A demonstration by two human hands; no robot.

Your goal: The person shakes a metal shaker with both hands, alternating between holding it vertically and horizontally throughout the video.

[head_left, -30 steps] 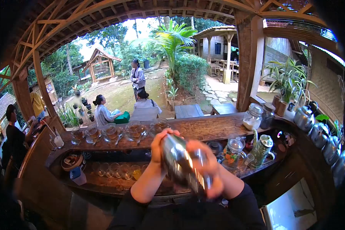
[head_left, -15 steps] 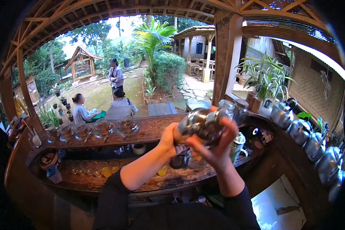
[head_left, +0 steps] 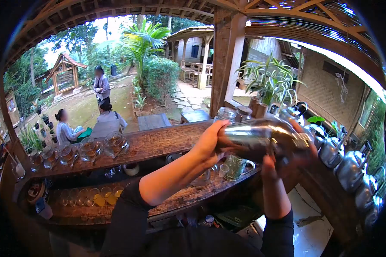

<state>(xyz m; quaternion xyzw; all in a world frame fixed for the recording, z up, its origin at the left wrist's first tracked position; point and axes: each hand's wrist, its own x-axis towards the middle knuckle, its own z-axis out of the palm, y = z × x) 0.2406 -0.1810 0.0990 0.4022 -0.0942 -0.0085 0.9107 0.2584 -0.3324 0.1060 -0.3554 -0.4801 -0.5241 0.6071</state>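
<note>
A shiny metal cylinder, like a shaker, (head_left: 255,135) is held nearly level in the air, above the right part of the wooden counter. My left hand (head_left: 212,143) is wrapped round its left end. My right hand (head_left: 287,160) grips the other end, its fingers partly blurred. Below and behind the cylinder stand a patterned green mug (head_left: 234,167) and a small clear cup (head_left: 223,170). Two glass jars, one of them clear (head_left: 226,113), stand just beyond it on the upper counter.
Glass cups (head_left: 88,147) line the upper counter (head_left: 158,139) at left; small glasses, some with yellow liquid (head_left: 99,199), stand on the lower shelf. Metal kettles (head_left: 351,170) run down the right side. Potted plants stand near the post (head_left: 227,60). Three people are outside.
The view has turned right. The metal cylinder has gone from foreshortened to stretched out sideways, and both hands holding it have shifted right in view.
</note>
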